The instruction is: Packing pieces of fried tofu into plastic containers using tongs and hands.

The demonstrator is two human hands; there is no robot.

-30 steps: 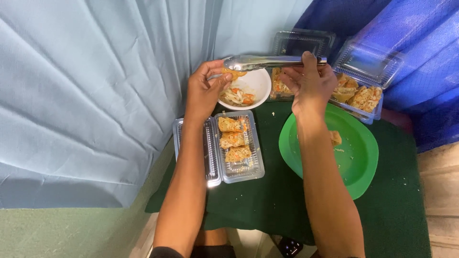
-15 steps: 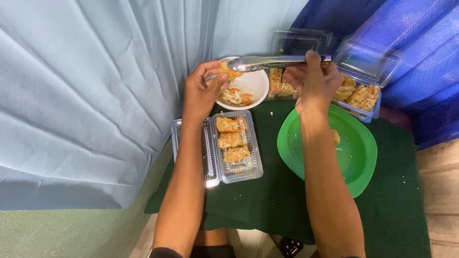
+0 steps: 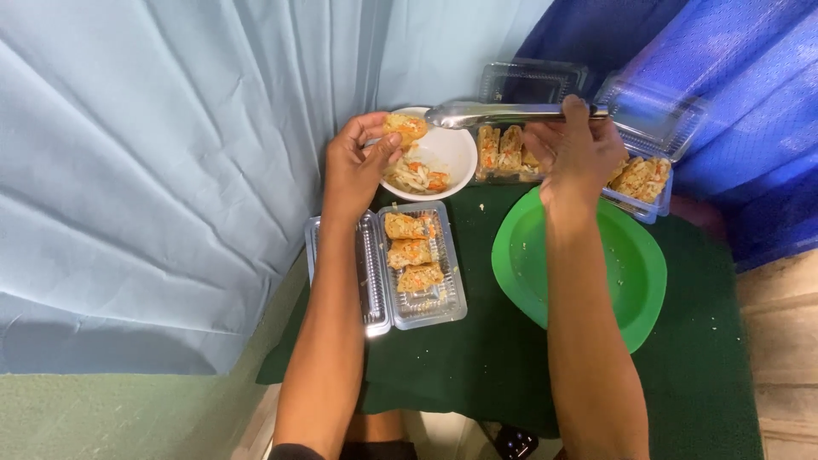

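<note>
1. Crumbs are the likeliest trouble: the left hand (image 3: 356, 166) pinches a golden fried roll (image 3: 405, 128) between thumb and fingertips, closed on it, at about ten o'clock of the white bowl (image 3: 452, 158). The crust looks flaky, so a harder squeeze could break it and scatter bits over the green cloth (image 3: 477, 358).
2. The roll is held above the bowl's rim, not resting on anything. A slack pinch would probably drop it into the shredded filling (image 3: 413, 177) in the bowl, or off the edge toward the blue curtain (image 3: 170, 187).
3. The right hand (image 3: 575, 153) is wrapped around the handle end of metal tongs (image 3: 490, 113), which lie level with their tip at the bowl's one o'clock, just beside the roll. Whether the tong arms are pressed together I cannot tell. A careless swing could knock the roll from the fingers.
4. The open clear box (image 3: 413, 264) with three rolls lies at six o'clock of the bowl, near the left forearm; a lowered wrist could catch its hinged lid.
5. The green plate (image 3: 596, 273) lies under the right forearm, at four o'clock of the bowl, and could be nudged.
</note>
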